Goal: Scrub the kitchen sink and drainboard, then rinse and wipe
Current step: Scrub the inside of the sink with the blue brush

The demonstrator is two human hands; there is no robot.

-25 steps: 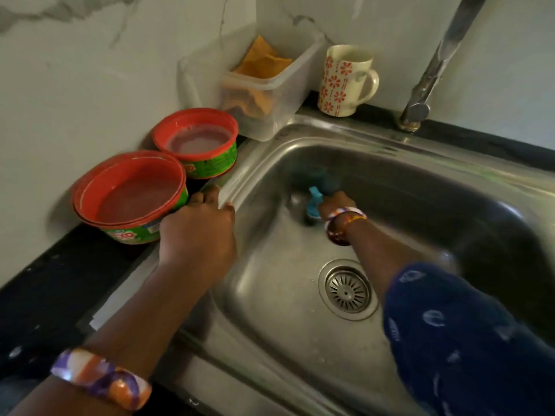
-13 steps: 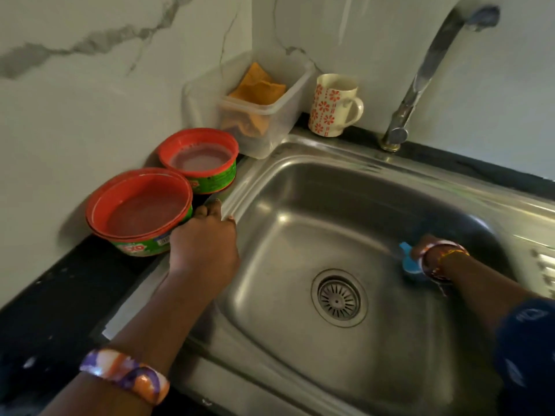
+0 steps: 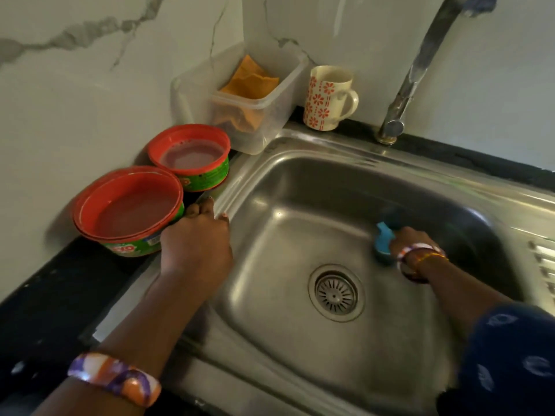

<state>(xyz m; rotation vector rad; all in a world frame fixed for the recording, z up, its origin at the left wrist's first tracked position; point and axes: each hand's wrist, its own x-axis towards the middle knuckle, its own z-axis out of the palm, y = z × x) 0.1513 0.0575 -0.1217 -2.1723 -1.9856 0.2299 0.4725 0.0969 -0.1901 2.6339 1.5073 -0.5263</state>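
The steel sink (image 3: 288, 334) fills the middle of the view, with a round drain (image 3: 336, 292) in its floor. My right hand (image 3: 413, 240) is down in the bowl at the right side, gripping a blue-handled scrubber (image 3: 383, 239) pressed against the sink's floor near the right wall. My left hand (image 3: 196, 244) rests on the sink's left rim, fingers curled over the edge. The ribbed drainboard (image 3: 543, 259) shows at the far right edge.
Two red-and-green tubs (image 3: 129, 211) (image 3: 192, 154) stand on the black counter left of the sink. Behind them is a clear box (image 3: 261, 115) holding an orange cloth, then a flowered mug (image 3: 329, 97). The tap (image 3: 399, 112) rises at the back right.
My right hand swept the scrubber from the bowl's back left across to its right side, where it has since shifted slightly left. My left hand stayed on the rim.
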